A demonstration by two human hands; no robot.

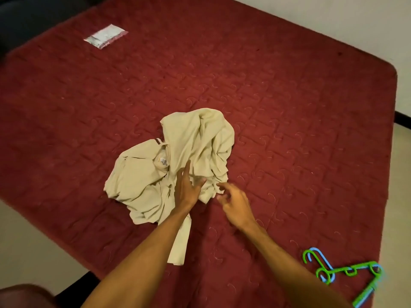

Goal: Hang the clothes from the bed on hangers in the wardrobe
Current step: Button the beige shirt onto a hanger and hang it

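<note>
Beige shirt lying crumpled mid-bed, one strip trailing toward near edge. Left grip resting on it, fingers spread, released. Right grip hovering just beside cloth, fingers loosely curled, apparently grasping nothing.

Risks:
- Grabbing bunched layers: shirt likely lifting tangled, collar staying buried.
- Hangers lying interlocked at near right corner: both possibly lifting together.

This is a bedroom in a home. A wide bed with a dark red quilted cover fills most of the view. A crumpled beige shirt with a neck label lies on it, and green and blue plastic clothes hangers lie near its corner. Pale floor surrounds the bed, and a dark skirting strip runs below a plain white wall.
</note>
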